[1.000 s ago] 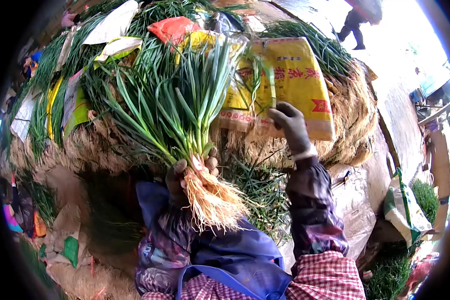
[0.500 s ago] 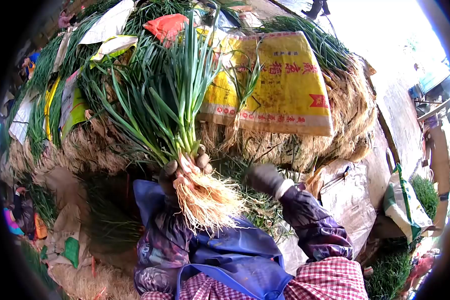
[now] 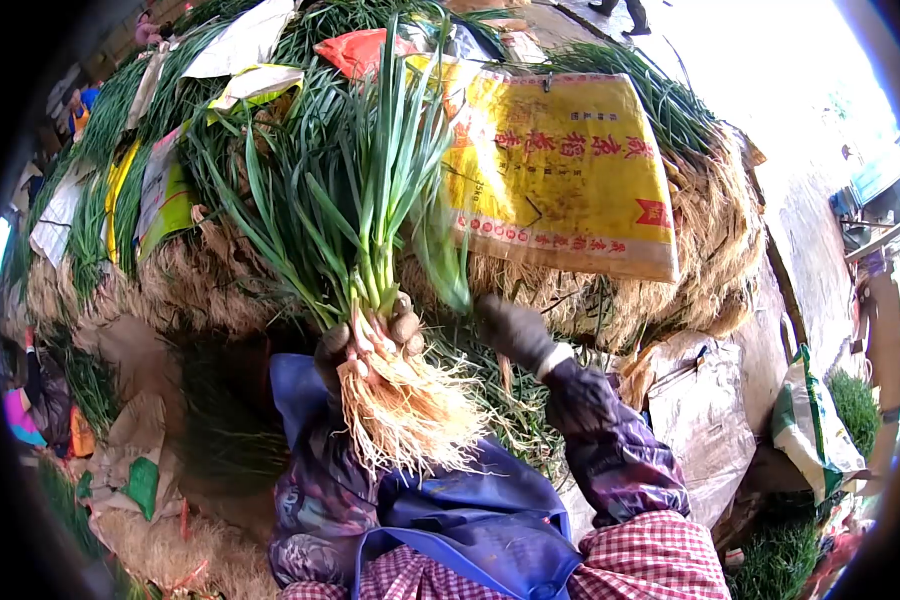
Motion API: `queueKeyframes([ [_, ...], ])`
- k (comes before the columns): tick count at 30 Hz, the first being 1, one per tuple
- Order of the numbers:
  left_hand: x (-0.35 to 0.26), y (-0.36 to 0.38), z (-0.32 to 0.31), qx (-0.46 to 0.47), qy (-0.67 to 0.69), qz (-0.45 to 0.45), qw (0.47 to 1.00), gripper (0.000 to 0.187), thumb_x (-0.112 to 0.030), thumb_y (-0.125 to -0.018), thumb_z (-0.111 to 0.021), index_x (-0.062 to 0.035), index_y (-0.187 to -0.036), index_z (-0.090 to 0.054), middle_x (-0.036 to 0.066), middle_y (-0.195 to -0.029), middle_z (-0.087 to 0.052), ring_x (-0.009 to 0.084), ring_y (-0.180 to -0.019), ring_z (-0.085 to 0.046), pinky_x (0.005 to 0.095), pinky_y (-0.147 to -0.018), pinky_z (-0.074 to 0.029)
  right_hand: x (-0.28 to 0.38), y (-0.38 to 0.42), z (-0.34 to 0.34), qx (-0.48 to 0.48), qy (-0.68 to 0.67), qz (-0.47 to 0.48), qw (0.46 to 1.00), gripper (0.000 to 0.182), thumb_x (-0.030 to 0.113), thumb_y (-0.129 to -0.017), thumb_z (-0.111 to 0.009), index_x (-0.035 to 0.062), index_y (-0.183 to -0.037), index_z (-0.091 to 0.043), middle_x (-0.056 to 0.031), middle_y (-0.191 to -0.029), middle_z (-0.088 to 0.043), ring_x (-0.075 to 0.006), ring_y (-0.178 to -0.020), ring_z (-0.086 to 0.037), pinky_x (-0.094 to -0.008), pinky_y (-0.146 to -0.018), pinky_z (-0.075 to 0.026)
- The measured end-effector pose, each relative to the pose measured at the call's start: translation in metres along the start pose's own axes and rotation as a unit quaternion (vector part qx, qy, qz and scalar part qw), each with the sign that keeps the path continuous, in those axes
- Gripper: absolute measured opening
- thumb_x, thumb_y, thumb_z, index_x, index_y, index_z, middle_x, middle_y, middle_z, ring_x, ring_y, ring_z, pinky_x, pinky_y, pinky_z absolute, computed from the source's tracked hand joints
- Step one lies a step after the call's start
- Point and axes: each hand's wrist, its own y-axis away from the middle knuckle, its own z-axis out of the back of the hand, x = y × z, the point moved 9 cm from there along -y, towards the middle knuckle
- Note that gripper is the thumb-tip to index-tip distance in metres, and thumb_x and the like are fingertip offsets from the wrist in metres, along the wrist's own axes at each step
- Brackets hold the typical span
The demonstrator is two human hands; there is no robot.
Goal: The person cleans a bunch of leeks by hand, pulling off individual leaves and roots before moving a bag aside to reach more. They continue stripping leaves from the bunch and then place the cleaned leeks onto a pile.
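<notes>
And here's the bunch of green stalks (image 3: 375,255), standing just to the left of the yellow sack (image 3: 560,180), its upper leaves crossing in front of that sack's left edge. Look at the line of it: the long axis runs away from the wearer, almost straight, leaf tips pointing past the sack's far left corner, pale roots (image 3: 410,410) pointing back on the near side of the sack, spilling toward the blue apron (image 3: 470,495) and slanting a little to the right. Several leaves break from that line and fan out to the left, away from the sack.

The gloved left hand (image 3: 332,350), nearer the wearer than the sack and off to its left, is clamped round the pale stalk bases, thumb on one side, fingers on the other! So the leaves rise out beyond the hand, and the roots hang out on its near side.

Over to the gloved right hand (image 3: 513,332), just below the sack's near edge, right of the bunch and apart from it. It's smeared with blur; a streaky green leaf (image 3: 444,255) ends right by its fingertips, but whether they're parted or pinching it, I can't tell. Behind the sack and to its right, the root-fringed pile (image 3: 715,225) bulges out.
</notes>
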Motion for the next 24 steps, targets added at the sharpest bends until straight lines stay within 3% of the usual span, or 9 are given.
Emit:
queueKeyframes([
  [2, 0.0, 0.004, -0.005, -0.011, 0.015, 0.028, 0.999, 0.069, -0.042, -0.08, -0.064, 0.0001, -0.128, -0.039, 0.01, -0.096, -0.048, 0.0238, -0.091, -0.047, 0.0335, -0.078, -0.043, -0.017, 0.067, -0.082, 0.167, 0.321, 0.092, 0.928, 0.009, 0.018, -0.085, -0.049, 0.0133, -0.088, -0.056, -0.0081, -0.064, -0.058, -0.0244, -0.049, -0.057, -0.0363, -0.041, -0.045],
  [4, -0.002, -0.001, -0.013, 0.084, 0.061, 0.092, 0.99, 0.065, -0.04, -0.081, -0.064, -0.0005, -0.127, -0.04, 0.006, -0.09, -0.043, 0.0196, -0.084, -0.043, 0.0311, -0.077, -0.04, -0.019, 0.117, -0.117, 0.435, 0.209, 0.014, 0.876, 0.017, 0.017, -0.082, -0.046, 0.0149, -0.09, -0.061, -0.0077, -0.068, -0.062, -0.0256, -0.058, -0.062, -0.0377, -0.048, -0.048],
  [7, -0.014, 0.006, -0.012, 0.024, 0.064, 0.043, 0.997, 0.057, -0.038, -0.083, -0.063, -0.002, -0.123, -0.045, 0.005, -0.089, -0.045, 0.0176, -0.081, -0.042, 0.029, -0.073, -0.039, -0.032, 0.125, -0.125, 0.452, 0.172, -0.034, 0.875, 0.026, 0.024, -0.08, -0.056, 0.0217, -0.103, -0.068, -0.0105, -0.076, -0.066, -0.0283, -0.069, -0.065, -0.0408, -0.059, -0.051],
  [10, -0.018, 0.016, -0.022, -0.053, 0.045, 0.002, 0.998, 0.053, -0.036, -0.084, -0.063, -0.0021, -0.122, -0.048, 0.004, -0.09, -0.047, 0.0162, -0.077, -0.042, 0.0274, -0.071, -0.039, -0.006, 0.043, -0.054, 0.15, -0.111, -0.139, 0.973, 0.035, 0.033, -0.082, -0.07, 0.0099, -0.108, -0.063, -0.0171, -0.093, -0.067, -0.0275, -0.086, -0.066, -0.0368, -0.074, -0.052],
  [11, -0.014, 0.019, -0.023, -0.085, 0.029, 0.008, 0.996, 0.054, -0.037, -0.084, -0.063, -0.0012, -0.122, -0.048, 0.004, -0.091, -0.048, 0.0161, -0.076, -0.042, 0.0272, -0.071, -0.04, 0.005, 0.025, -0.043, 0.064, -0.384, -0.2, 0.899, 0.043, 0.029, -0.087, -0.068, 0.0038, -0.12, -0.057, -0.0152, -0.112, -0.064, -0.0206, -0.103, -0.062, -0.0325, -0.087, -0.048],
  [13, -0.009, 0.025, -0.01, -0.097, 0.008, 0.007, 0.995, 0.058, -0.035, -0.085, -0.059, 0.0024, -0.126, -0.044, 0.017, -0.108, -0.059, 0.0258, -0.092, -0.06, 0.0403, -0.08, -0.052, 0.065, -0.021, 0.012, -0.004, -0.511, -0.14, 0.848, 0.051, 0.028, -0.089, -0.066, 0.0004, -0.129, -0.05, -0.0099, -0.121, -0.059, -0.0159, -0.108, -0.055, -0.0299, -0.091, -0.045],
  [16, 0.005, 0.029, 0.015, -0.119, -0.021, 0.019, 0.992, 0.04, -0.029, -0.091, -0.053, 0.001, -0.117, -0.052, 0.017, -0.098, -0.064, 0.0247, -0.084, -0.064, 0.0399, -0.076, -0.053, 0.144, -0.04, 0.071, -0.104, -0.356, 0.026, 0.928, 0.046, 0.025, -0.089, -0.064, 0.0048, -0.128, -0.052, -0.0154, -0.124, -0.056, -0.0257, -0.114, -0.053, -0.0372, -0.096, -0.042],
  [20, -0.008, 0.043, 0.039, -0.2, -0.082, -0.143, 0.966, 0.037, -0.035, -0.094, -0.05, -0.0064, -0.116, -0.056, 0.011, -0.109, -0.062, 0.0199, -0.096, -0.061, 0.0362, -0.085, -0.05, 0.199, -0.03, 0.063, -0.047, -0.185, 0.156, 0.969, 0.057, 0.047, -0.092, -0.048, 0.0017, -0.126, -0.052, -0.0197, -0.127, -0.053, -0.0389, -0.119, -0.048, -0.0465, -0.103, -0.035],
  [24, -0.001, 0.024, 0.016, -0.062, -0.133, -0.105, 0.984, 0.035, -0.032, -0.093, -0.05, -0.0042, -0.114, -0.056, 0.011, -0.109, -0.061, 0.0209, -0.102, -0.059, 0.0349, -0.092, -0.046, 0.215, -0.014, 0.076, -0.08, -0.087, 0.165, 0.979, 0.056, 0.043, -0.087, -0.057, 0.0009, -0.124, -0.053, -0.0173, -0.129, -0.052, -0.0365, -0.121, -0.048, -0.048, -0.103, -0.033],
])
